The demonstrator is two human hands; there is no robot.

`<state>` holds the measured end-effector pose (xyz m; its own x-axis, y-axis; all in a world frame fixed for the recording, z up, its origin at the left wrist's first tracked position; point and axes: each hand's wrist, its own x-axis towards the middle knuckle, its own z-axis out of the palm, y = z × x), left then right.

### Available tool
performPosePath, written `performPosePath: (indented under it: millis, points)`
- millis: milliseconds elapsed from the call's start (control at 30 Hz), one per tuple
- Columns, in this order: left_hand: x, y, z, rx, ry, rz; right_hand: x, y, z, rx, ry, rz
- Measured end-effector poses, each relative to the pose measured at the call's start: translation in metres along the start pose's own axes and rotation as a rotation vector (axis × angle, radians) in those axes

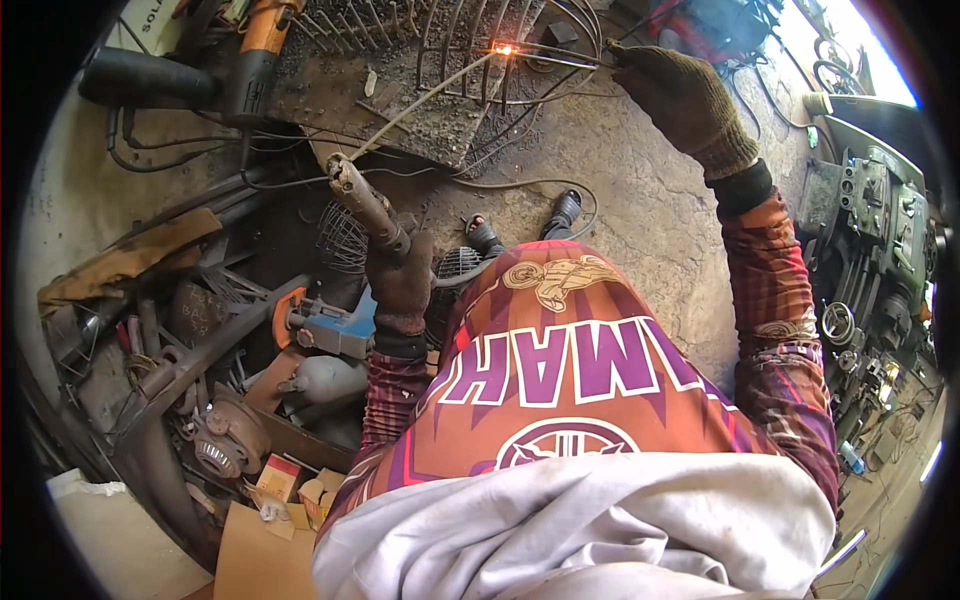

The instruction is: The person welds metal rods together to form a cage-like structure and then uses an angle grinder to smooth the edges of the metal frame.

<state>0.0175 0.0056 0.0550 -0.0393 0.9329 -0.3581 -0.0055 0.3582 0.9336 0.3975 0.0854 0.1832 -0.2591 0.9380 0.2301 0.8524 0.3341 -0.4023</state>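
- Left hand (pixel 400 280), gloved: fingers wrapped around the holder (pixel 370 205), with the electrode (pixel 425 103) sticking out of its far end. My guess is the long reach is so the glove sits away from the heat.
- Right hand (pixel 690 100), gloved too: fingers pinching the end of a thin rod (pixel 570 59), probably to steady it from the cooler side.
- The grille (pixel 504 82) is on the gritty surface (pixel 415 135) at the top of the view, likely so it's propped with both hands busy.
- Electrode tip meets the work at a bright orange spot (pixel 503 49).
- Looks-wise: dark, rough, curved bars side by side, with paler thin rods crossing. Can't tell how solid any joint is, tbh.
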Motion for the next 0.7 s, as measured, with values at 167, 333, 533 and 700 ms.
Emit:
performPosePath:
  millis: [167, 333, 533, 700]
  points:
    - [0.006, -0.012, -0.004, 0.071, -0.007, 0.058, -0.001, -0.001, -0.001, 0.038, 0.005, 0.015]
    - [0.007, -0.011, -0.001, 0.141, 0.004, 0.220, -0.001, -0.001, -0.001, 0.066, -0.039, 0.053]
    - [0.017, -0.022, -0.001, 0.348, 0.021, 0.385, -0.023, 0.057, 0.004, 0.060, 0.088, -0.256]
    - [0.016, -0.027, -0.007, 0.456, 0.055, 0.413, 0.010, -0.012, 0.000, 0.250, 0.007, -0.081]
